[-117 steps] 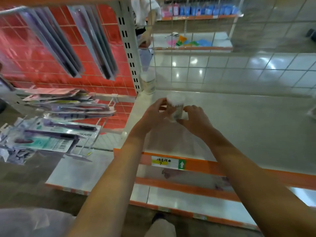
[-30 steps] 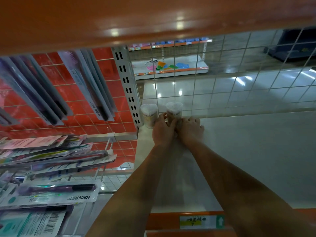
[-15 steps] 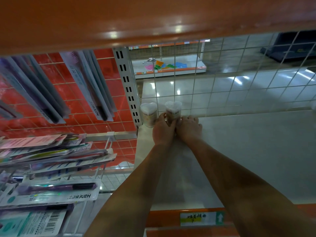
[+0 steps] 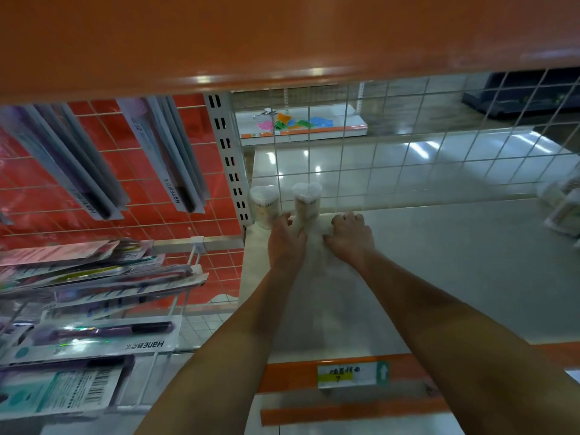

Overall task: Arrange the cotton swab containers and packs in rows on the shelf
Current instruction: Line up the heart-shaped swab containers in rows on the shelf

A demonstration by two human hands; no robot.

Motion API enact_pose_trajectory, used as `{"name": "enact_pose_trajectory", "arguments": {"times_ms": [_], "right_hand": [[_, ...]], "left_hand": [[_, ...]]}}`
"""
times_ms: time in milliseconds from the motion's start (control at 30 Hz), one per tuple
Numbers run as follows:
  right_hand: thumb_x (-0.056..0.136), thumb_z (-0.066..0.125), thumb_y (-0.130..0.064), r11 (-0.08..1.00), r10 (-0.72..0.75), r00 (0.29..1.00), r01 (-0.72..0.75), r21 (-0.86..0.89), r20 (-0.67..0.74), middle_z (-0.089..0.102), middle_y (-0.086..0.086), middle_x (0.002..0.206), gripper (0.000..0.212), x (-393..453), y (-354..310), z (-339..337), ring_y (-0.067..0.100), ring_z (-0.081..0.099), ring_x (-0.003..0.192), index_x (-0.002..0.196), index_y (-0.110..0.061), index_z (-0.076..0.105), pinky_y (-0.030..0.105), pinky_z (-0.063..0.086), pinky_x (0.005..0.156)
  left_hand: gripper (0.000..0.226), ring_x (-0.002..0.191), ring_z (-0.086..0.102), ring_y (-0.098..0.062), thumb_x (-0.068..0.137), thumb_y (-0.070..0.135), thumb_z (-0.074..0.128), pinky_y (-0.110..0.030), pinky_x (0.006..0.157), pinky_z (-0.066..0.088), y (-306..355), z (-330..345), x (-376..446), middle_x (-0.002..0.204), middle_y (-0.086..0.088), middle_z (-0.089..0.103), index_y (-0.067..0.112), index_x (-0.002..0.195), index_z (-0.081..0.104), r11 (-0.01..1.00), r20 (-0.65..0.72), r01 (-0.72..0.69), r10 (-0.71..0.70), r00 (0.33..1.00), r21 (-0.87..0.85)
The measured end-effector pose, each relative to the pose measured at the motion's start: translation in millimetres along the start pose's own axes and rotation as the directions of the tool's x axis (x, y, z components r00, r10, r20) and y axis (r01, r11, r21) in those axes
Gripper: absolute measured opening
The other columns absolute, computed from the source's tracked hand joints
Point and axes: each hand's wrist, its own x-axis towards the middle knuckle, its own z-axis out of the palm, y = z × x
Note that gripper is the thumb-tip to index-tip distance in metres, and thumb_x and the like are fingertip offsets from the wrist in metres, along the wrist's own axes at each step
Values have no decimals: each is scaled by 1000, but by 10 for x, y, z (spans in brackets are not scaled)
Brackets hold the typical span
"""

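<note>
Containers (image 4: 285,204) against shelf's (image 4: 455,262) back-left corner.

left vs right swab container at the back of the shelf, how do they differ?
The left swab container stands against the slotted upright; the right swab container stands further along the shelf. The left hand touches the right container's base; whether it also touches the left one is unclear. Both stand upright against the wire grid, clear with heart-shaped lids.

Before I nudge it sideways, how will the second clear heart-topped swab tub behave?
The clear heart-topped swab tub looks tall and narrow, so a high push may tip it. It probably weighs little. The smooth white shelf should let it slide.
</note>
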Motion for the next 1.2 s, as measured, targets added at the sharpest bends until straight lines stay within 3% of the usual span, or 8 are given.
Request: {"name": "enact_pose_trajectory", "arguments": {"times_ms": [167,400,500,667,1200], "right_hand": [[95,46,-30,998,-49,998,50,-24,38,47,12,130,40,-123,127,-155,28,41,123,129,-8,50,40,39,98],[93,48,-24,993,-75,996,78,-88,38,52,11,129,34,-229,465,-425,28,45,121,124,-11,56,38,41,95],[94,48,-23,992,-61,998,63,-110,21,54,10,131,33,-272,654,-546,28,48,121,124,-13,57,39,43,96],[95,47,-24,991,2,999,-8,-133,-41,56,11,129,31,-351,1002,-779,29,51,119,123,-13,57,36,44,94],[94,52,-21,960,75,966,-137,-243,-248,61,11,117,27,-786,2194,-1415,27,56,108,118,-12,59,40,47,92]], "left_hand": [[38,107,57,-26,87,19,61,-34,90,47,55,30,-151,114,-12,60,5,121,53,981,33,-63,58,998,182],[38,114,54,-25,93,28,52,-32,94,40,292,130,-259,127,-7,57,16,129,53,807,271,-361,258,927,468],[36,118,53,-21,94,28,51,-30,99,39,523,251,-250,130,-3,57,18,128,54,741,410,-505,334,849,443],[36,118,53,-22,96,31,48,-33,98,42,945,506,-255,127,-3,58,19,130,51,686,510,-594,362,780,421],[34,118,52,-22,95,30,49,-34,96,41,1992,1346,-639,126,-4,58,18,126,55,597,543,-762,564,622,253]]}}
